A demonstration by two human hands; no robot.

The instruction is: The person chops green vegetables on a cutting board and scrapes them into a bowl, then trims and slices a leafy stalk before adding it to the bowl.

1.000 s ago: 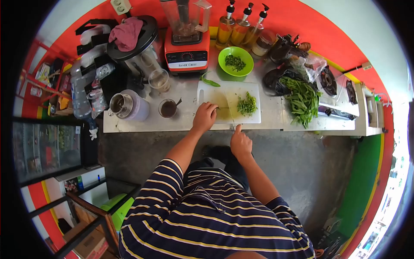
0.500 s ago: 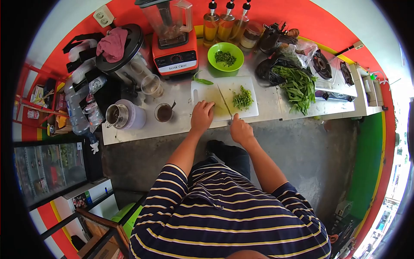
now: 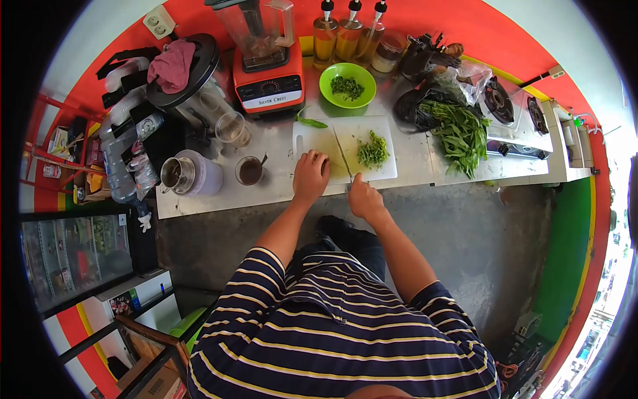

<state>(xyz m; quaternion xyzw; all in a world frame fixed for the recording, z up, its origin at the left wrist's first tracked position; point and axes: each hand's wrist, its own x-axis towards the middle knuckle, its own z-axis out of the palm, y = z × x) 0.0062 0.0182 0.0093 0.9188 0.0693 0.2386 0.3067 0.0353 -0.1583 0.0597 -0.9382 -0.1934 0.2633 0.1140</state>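
My right hand [image 3: 365, 197] is wrapped round the handle of a knife [image 3: 342, 155], whose blade points away from me across the white cutting board [image 3: 381, 127]. Left of the blade, my left hand [image 3: 310, 175] rests on the board with its fingers curled down; whatever lies under them is hidden. Chopped greens [image 3: 373, 151] sit in a small heap on the board, right of the knife. A whole green chili [image 3: 312, 122] lies at the board's far left edge. Just behind the board stands a green bowl [image 3: 326, 88] with more chopped greens [image 3: 347, 87] in it.
A red blender [image 3: 269, 83] and several pump bottles [image 3: 349, 40] line the back wall. To the left are a glass of dark drink [image 3: 250, 171] and a steel-topped jug [image 3: 199, 174]. Leafy greens [image 3: 462, 139] and a gas stove [image 3: 515, 136] are on the right.
My right hand and the knife have shifted slightly left, towards my left hand. The blade stands a little steeper. My left hand has hardly moved.
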